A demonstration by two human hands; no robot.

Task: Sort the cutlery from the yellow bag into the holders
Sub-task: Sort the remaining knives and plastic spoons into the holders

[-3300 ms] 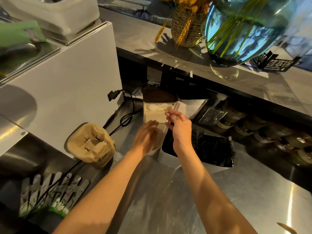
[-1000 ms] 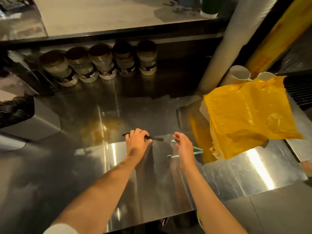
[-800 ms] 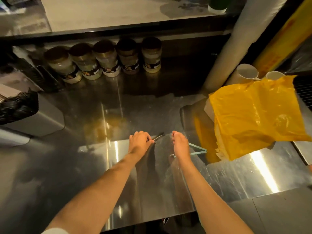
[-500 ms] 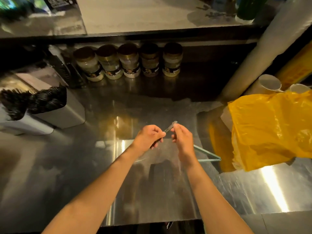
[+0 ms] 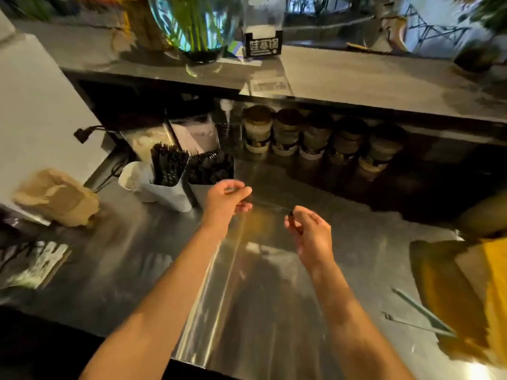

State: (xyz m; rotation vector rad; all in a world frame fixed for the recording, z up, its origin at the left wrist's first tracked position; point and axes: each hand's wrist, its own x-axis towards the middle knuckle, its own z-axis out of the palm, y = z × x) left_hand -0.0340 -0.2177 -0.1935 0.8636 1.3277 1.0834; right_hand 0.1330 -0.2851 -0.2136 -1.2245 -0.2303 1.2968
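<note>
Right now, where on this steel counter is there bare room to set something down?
The widest bare patch of the counter lies between the two forearms and toward the near edge. Another runs in front of the jars. It is crowded at the left around the white holders, and at the right beside the yellow bag.

white holders (image 5: 175,194) packed with black cutlery (image 5: 167,167), yellow bag (image 5: 493,292) far right

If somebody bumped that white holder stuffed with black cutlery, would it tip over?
Possibly. The white holder looks tall and narrow, and its black cutlery stands bunched above the rim, so it seems top-heavy. It probably slides easily on the shiny steel counter.
</note>
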